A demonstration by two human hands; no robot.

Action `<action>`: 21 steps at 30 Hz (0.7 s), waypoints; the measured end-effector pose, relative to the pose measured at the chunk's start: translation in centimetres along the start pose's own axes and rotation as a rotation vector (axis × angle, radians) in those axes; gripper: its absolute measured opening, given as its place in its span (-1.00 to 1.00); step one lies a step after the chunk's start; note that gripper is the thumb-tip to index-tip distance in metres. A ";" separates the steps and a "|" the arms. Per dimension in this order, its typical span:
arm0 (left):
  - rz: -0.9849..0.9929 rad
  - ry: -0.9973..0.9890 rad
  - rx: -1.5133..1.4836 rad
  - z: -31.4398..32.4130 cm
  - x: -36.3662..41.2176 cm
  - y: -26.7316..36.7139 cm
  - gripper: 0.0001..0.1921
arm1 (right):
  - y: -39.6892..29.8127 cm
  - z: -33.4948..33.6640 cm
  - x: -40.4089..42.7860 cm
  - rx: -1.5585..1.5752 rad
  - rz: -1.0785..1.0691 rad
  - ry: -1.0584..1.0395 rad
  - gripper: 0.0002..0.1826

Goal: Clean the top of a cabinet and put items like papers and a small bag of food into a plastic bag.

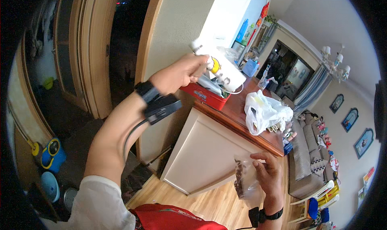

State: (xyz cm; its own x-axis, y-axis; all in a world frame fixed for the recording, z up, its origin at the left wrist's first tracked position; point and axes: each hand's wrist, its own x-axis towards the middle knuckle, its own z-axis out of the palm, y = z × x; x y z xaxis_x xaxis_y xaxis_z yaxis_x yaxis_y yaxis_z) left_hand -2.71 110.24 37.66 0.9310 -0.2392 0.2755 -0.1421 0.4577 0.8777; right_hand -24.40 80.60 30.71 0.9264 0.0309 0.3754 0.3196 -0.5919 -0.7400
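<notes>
My left hand (pixel 189 68) is raised over the left end of the wooden counter, its fingers closed around the handle of a white bottle-shaped container (pixel 228 71) with a yellow printed figure. That container is tilted above a red metal tin (pixel 208 98) holding plastic-wrapped items. Lower right, beside the counter's front, my right hand (pixel 269 172) holds a clear plastic bag (pixel 246 181) with small dark pieces inside. A crumpled white plastic bag (pixel 266 110) lies on the counter (pixel 232 121) between the tin and the counter's right end.
A blue box (pixel 250 67) and a clear bottle (pixel 264 75) stand farther back on the counter. The wall edge (pixel 151 33) rises close to my left arm. A sofa (pixel 302 169) and a white chair (pixel 325 190) are at the right; a blue mop bucket (pixel 54 157) stands at the left.
</notes>
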 end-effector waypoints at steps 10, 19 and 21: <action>-0.134 0.228 0.627 -0.4 1.0 1.0 -0.72 | 7.0 -5.1 -5.5 0.127 0.172 0.170 -0.88; -0.193 -0.153 -0.233 -1.3 -2.1 -0.7 -0.63 | 9.5 -6.7 -7.1 0.304 0.244 0.210 -0.77; -0.220 -0.225 -0.301 -1.8 -2.0 -1.1 -0.63 | 10.4 -6.6 -7.0 0.358 0.298 0.185 -0.82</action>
State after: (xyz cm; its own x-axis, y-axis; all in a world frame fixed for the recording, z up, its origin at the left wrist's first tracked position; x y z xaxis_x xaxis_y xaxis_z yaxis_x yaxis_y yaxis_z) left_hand -3.83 111.81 35.45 0.8268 -0.5248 0.2026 0.1871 0.5962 0.7807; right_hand -28.89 68.95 24.07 0.9474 -0.2597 0.1873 0.1250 -0.2388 -0.9630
